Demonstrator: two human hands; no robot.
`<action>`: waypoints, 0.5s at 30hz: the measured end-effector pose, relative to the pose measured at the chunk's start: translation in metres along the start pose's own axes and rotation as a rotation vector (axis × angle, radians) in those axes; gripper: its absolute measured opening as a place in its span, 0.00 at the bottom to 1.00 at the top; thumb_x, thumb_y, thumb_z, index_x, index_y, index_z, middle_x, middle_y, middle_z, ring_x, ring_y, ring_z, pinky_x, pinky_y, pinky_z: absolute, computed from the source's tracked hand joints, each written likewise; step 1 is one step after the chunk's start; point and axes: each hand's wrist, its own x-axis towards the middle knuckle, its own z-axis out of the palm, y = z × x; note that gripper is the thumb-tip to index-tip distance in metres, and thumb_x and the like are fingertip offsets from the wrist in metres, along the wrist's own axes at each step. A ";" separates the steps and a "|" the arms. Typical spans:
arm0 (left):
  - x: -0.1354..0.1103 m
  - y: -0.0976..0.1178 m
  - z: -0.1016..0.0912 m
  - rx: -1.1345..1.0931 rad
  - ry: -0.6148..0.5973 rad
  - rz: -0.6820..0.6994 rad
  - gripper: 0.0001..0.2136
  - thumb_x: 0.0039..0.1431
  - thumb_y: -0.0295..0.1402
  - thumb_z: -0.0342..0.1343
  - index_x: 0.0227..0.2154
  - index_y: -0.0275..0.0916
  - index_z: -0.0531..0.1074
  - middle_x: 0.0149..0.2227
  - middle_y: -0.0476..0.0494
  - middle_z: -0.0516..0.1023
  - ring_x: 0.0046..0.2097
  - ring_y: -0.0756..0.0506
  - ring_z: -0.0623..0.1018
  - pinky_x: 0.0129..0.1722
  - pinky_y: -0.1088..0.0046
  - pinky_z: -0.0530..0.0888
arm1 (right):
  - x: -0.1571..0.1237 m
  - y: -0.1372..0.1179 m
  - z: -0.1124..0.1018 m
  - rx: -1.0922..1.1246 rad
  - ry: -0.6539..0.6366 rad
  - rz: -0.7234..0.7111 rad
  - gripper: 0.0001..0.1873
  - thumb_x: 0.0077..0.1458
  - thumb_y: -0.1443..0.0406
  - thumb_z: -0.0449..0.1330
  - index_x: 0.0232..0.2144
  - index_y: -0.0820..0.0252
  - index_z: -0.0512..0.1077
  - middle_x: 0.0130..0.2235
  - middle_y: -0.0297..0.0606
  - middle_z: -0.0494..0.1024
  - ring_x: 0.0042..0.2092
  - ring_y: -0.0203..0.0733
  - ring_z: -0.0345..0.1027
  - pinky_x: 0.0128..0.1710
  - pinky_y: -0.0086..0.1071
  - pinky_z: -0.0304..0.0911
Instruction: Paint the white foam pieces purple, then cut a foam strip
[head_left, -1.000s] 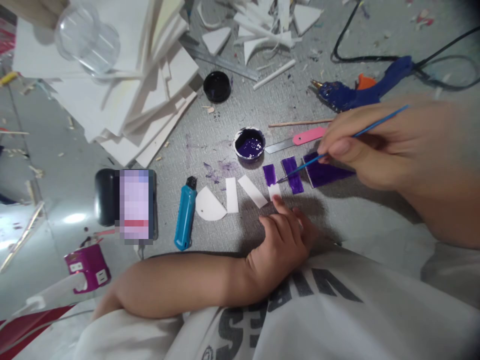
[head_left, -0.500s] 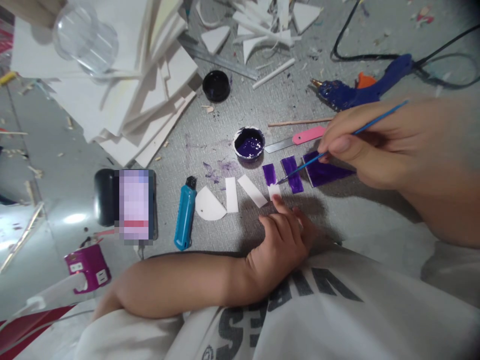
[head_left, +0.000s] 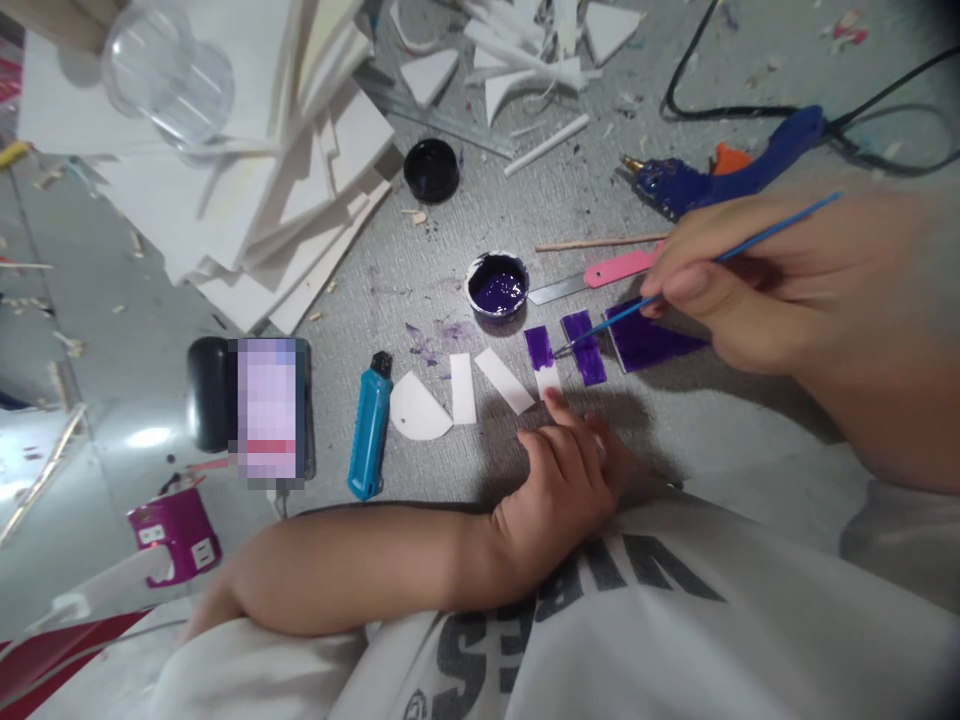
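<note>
A thin blue paintbrush [head_left: 772,238] is pinched between the thumb and fingers of my right hand [head_left: 765,290]. Its tip touches the right edge of a small strip [head_left: 538,347], purple on its upper part and white below. My left hand [head_left: 566,465] rests in front, fingers loosely bent and apart, one fingertip on the strip's white end. To the right lie a purple rectangle [head_left: 583,346] and a larger purple piece [head_left: 649,340], partly behind my right hand. A pot of purple paint [head_left: 499,290] stands open just above the strip. Two white strips and a white rounded piece [head_left: 420,408] lie to the left.
A pink-handled blade [head_left: 619,268] and a thin stick [head_left: 600,243] lie beside the pot. Behind my right hand is a blue glue gun [head_left: 720,180] with its cord. A blue cutter [head_left: 370,430], phone [head_left: 270,410], black lid [head_left: 431,170] and stacked white sheets [head_left: 300,220] are leftward.
The brush tip has moved slightly up and left along the strip's right edge, and the brush lies a little flatter. My left hand has stayed in place.
</note>
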 end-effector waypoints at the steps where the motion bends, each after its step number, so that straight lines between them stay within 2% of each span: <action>1: 0.000 0.000 0.000 0.004 0.006 0.000 0.05 0.77 0.24 0.61 0.51 0.34 0.77 0.50 0.27 0.92 0.33 0.44 0.87 0.35 0.69 0.83 | 0.001 0.004 0.001 0.058 -0.004 -0.073 0.10 0.74 0.59 0.67 0.37 0.50 0.83 0.36 0.30 0.89 0.34 0.33 0.82 0.29 0.31 0.69; 3: 0.000 0.000 0.001 0.008 0.014 -0.001 0.05 0.76 0.24 0.61 0.50 0.34 0.77 0.49 0.28 0.92 0.33 0.45 0.87 0.35 0.69 0.83 | 0.002 0.009 0.004 0.061 -0.010 -0.129 0.10 0.74 0.60 0.67 0.37 0.50 0.83 0.38 0.30 0.90 0.37 0.33 0.85 0.30 0.30 0.72; 5: 0.000 0.000 0.001 0.012 0.021 0.000 0.05 0.76 0.25 0.62 0.50 0.34 0.77 0.49 0.28 0.92 0.33 0.45 0.87 0.35 0.69 0.83 | 0.002 0.011 0.007 -0.041 0.019 -0.102 0.11 0.75 0.59 0.66 0.36 0.51 0.83 0.38 0.29 0.91 0.38 0.33 0.85 0.31 0.29 0.72; 7: -0.001 0.000 0.001 0.006 0.003 0.005 0.05 0.76 0.25 0.63 0.51 0.34 0.78 0.50 0.28 0.92 0.34 0.44 0.87 0.35 0.68 0.83 | 0.002 0.013 0.010 -0.113 0.107 -0.108 0.15 0.76 0.57 0.65 0.35 0.52 0.83 0.35 0.28 0.89 0.35 0.31 0.83 0.29 0.30 0.67; 10: -0.001 0.000 0.000 -0.016 -0.018 0.017 0.06 0.75 0.25 0.64 0.52 0.33 0.79 0.51 0.28 0.92 0.35 0.43 0.88 0.36 0.68 0.83 | 0.001 0.019 0.011 -0.026 0.193 -0.168 0.17 0.76 0.53 0.65 0.35 0.50 0.83 0.31 0.24 0.87 0.29 0.29 0.78 0.24 0.31 0.60; 12: -0.001 0.000 0.001 -0.022 -0.008 0.022 0.06 0.75 0.25 0.63 0.51 0.33 0.79 0.51 0.27 0.92 0.35 0.43 0.88 0.35 0.68 0.83 | 0.000 0.024 0.010 0.038 0.117 -0.170 0.14 0.76 0.55 0.66 0.37 0.49 0.85 0.34 0.25 0.89 0.28 0.29 0.78 0.22 0.31 0.60; 15: 0.000 0.002 0.002 -0.003 0.020 0.001 0.04 0.75 0.25 0.63 0.49 0.33 0.79 0.49 0.26 0.92 0.33 0.44 0.87 0.34 0.68 0.83 | -0.001 0.027 0.008 0.035 -0.021 -0.167 0.09 0.75 0.61 0.67 0.40 0.49 0.86 0.39 0.31 0.91 0.34 0.31 0.83 0.25 0.30 0.66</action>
